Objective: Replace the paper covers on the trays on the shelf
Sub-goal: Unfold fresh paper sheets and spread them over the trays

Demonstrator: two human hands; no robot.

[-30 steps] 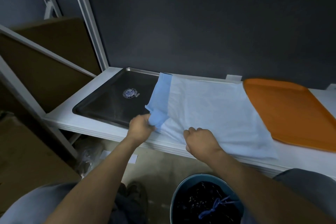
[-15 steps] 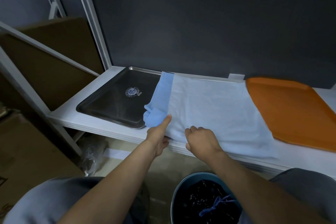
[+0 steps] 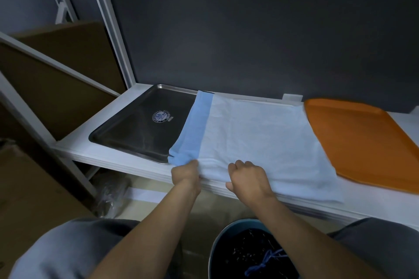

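Paper cover (image 3: 260,138), corner in left hand (image 3: 184,174) grip

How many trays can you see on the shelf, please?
2: a metal tray on the left, partly under the paper, and an orange tray on the right. Another may be hidden beneath the paper.

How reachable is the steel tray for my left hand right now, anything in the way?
Probably yes. The left hand is right beside the near corner of the steel tray, nothing between them, though it grips the paper cover and would need to let go.
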